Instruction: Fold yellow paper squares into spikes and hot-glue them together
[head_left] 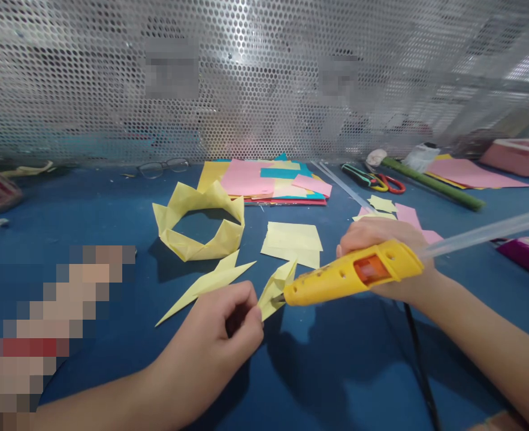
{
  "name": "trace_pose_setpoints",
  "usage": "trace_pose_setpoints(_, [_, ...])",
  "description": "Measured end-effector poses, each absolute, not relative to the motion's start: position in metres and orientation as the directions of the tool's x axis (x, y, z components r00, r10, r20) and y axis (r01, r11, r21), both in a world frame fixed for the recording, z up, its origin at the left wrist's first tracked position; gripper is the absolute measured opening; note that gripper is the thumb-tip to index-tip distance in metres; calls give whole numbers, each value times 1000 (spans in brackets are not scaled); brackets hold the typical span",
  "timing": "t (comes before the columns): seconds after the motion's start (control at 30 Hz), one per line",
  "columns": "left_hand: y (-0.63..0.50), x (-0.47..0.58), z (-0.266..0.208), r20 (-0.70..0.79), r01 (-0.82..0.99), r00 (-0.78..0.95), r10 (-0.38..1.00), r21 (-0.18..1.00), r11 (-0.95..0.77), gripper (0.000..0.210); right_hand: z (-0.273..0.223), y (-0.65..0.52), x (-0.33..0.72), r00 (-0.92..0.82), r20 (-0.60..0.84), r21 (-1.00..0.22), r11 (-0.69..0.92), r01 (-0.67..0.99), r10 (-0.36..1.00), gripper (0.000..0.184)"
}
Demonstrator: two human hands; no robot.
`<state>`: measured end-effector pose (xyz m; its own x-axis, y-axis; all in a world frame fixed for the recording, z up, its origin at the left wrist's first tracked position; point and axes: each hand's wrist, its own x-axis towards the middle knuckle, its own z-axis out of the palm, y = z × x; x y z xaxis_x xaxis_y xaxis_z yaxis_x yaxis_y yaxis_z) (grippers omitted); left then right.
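Note:
Between thumb and forefinger, my left hand [221, 338] pinches a small folded yellow paper piece [274, 286]. My right hand [383, 239] is wrapped round a yellow hot glue gun [336, 276], with a clear glue stick [484, 232] coming out of its back end. The gun's metal nozzle rests at the fold of the paper piece. Just behind my left hand lies a long pointed folded yellow paper [210, 279]. A ring of folded yellow paper [192, 248] stands farther back. Flat pale yellow paper sheets [291, 239] lie beyond the nozzle.
A stack of coloured paper [250, 178] and eyeglasses [163, 167] lie at the back. To the right are scissors [390, 182], a green stem [439, 187], a pink box [518, 157] and a purple object [525, 257]. A black cord [419, 365] hangs below the gun. Another person's blurred arm [53, 311] reaches in at left.

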<state>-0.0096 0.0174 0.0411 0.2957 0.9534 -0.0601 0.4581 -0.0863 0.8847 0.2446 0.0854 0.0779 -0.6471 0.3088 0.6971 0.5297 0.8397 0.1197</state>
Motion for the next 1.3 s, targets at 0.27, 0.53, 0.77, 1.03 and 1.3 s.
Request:
trace_pose_setpoints(0.27, [18, -9, 43, -75, 456, 303, 950, 887, -75, 24, 73, 86, 241, -645, 715, 142, 848, 511, 269, 16])
trace_pose_setpoints(0.53, [18, -11, 43, -81, 457, 303, 949, 887, -70, 23, 75, 87, 243, -654, 714, 180, 837, 517, 250, 18])
trace_pose_setpoints(0.77, [16, -10, 44, -80, 455, 304, 949, 888, -71, 24, 74, 85, 242, -643, 735, 193, 844, 501, 214, 18])
trace_pose_setpoints(1.03, [19, -9, 43, -78, 461, 308, 948, 884, -77, 23, 75, 81, 239, -615, 763, 192, 837, 512, 201, 16])
trace_pose_setpoints(1.3, [18, -10, 42, -72, 476, 312, 947, 875, -90, 22, 74, 83, 240, -626, 750, 198, 831, 520, 214, 15])
